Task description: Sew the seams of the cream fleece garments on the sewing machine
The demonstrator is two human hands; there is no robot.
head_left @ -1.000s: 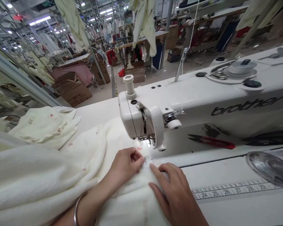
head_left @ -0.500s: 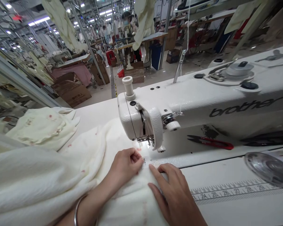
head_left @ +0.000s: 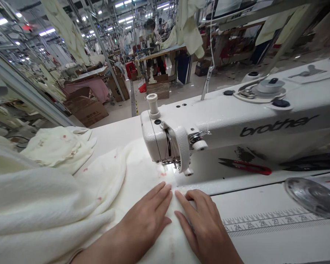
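Cream fabric with small reddish prints spreads over the sewing table and runs under the needle area of a white sewing machine. My left hand lies flat on this fabric, fingers stretched toward the presser foot. Just to its right, my right hand rests on the fabric's right edge, its fingers apart and slightly bent. Both sets of fingertips are close together in front of the lit needle area. The small white label is not visible now; whether it lies under the fingers I cannot tell.
Red-handled thread snips lie under the machine arm, near black scissors. A clear round dish sits at the right, beyond a printed ruler. More bunched fabric lies at left. Behind are cardboard boxes and a person at another table.
My left hand has gone from pinching a small white label to lying flat on the fabric. My right hand has stayed nearly in place. The camera view has shifted slightly.
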